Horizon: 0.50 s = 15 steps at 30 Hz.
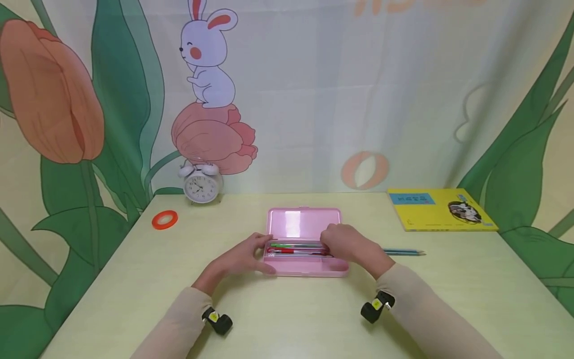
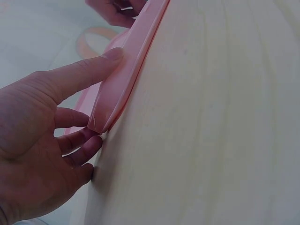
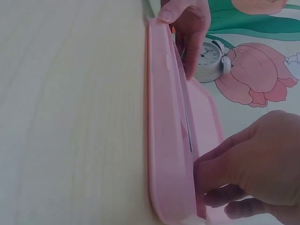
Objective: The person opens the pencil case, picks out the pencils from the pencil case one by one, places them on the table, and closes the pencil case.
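Observation:
A pink pencil case (image 1: 307, 267) lies on the table with its lid (image 1: 278, 222) raised at the back. Several pens (image 1: 287, 251), among them one with a red part and one with green, lie lengthwise inside. My left hand (image 1: 244, 255) grips the case's left end, thumb along the front wall and fingers around the corner, as the left wrist view shows. My right hand (image 1: 347, 242) reaches into the right end with curled fingers, over the pens' ends. Its fingertips are hidden by the case wall, so whether they pinch a pen cannot be made out.
Two pencils (image 1: 405, 252) lie right of the case, partly behind the right hand. A yellow book (image 1: 430, 212) sits at the back right. At the back left stand a white alarm clock (image 1: 202, 185) and an orange-red ring (image 1: 164, 219). A printed curtain (image 1: 309, 99) hangs behind the table.

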### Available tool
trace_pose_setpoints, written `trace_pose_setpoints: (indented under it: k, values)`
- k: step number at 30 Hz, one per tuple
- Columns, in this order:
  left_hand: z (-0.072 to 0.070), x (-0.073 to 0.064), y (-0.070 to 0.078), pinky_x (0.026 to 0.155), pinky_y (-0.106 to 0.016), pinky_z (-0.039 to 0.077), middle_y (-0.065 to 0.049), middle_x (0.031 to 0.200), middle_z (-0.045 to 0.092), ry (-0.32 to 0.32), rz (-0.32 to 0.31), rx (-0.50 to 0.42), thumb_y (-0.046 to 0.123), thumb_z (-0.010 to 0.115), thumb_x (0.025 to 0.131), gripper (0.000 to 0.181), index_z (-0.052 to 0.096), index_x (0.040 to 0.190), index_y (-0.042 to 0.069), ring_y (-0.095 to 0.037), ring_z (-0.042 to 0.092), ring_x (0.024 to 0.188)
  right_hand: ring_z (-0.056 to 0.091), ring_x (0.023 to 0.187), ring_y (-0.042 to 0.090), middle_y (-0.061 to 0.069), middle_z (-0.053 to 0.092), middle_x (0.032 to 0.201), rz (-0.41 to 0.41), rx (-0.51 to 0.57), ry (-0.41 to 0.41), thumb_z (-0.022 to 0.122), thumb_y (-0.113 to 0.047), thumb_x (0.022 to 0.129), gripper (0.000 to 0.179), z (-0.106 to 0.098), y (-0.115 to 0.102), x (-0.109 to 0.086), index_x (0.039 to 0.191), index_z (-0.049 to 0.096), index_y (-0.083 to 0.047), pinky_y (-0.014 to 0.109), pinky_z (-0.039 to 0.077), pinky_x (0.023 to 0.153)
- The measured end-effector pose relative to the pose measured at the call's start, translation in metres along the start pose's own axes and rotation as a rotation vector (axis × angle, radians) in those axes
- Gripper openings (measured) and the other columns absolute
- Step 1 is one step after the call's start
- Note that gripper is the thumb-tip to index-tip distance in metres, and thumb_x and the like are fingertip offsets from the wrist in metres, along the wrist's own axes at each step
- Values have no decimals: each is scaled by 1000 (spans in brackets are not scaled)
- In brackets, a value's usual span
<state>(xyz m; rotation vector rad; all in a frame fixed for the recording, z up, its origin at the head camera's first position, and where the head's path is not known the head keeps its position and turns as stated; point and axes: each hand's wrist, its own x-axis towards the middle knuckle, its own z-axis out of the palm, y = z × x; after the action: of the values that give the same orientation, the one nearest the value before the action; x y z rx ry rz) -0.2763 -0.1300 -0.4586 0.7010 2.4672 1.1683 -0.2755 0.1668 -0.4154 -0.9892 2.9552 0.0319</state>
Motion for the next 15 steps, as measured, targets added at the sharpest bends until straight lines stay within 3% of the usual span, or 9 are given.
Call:
trace_pose_setpoints:
  k: [7,10,15]
  values:
    - [0,0,1,117,-56,23,-11,146,40,-2,-15,-7,34,88,76,99,35,156,8,-31,34,137,53,69,16,-2,60,75,19,19,-39,72,-4,87,7,0,2,3,87,73,-11,30,50,66]
    - [-1,0,2,116,-57,24,-11,146,40,-3,-14,-9,34,88,76,98,36,156,9,-31,35,136,55,75,17,-2,65,82,13,35,-34,74,-7,86,11,-1,2,3,96,78,-11,33,52,70]
    - [-1,-2,4,116,-57,25,-11,146,40,-5,-10,-2,34,88,76,99,36,156,8,-31,35,137,54,71,14,-3,64,78,-11,8,28,76,-12,87,3,-2,-1,6,88,78,-11,30,52,66]
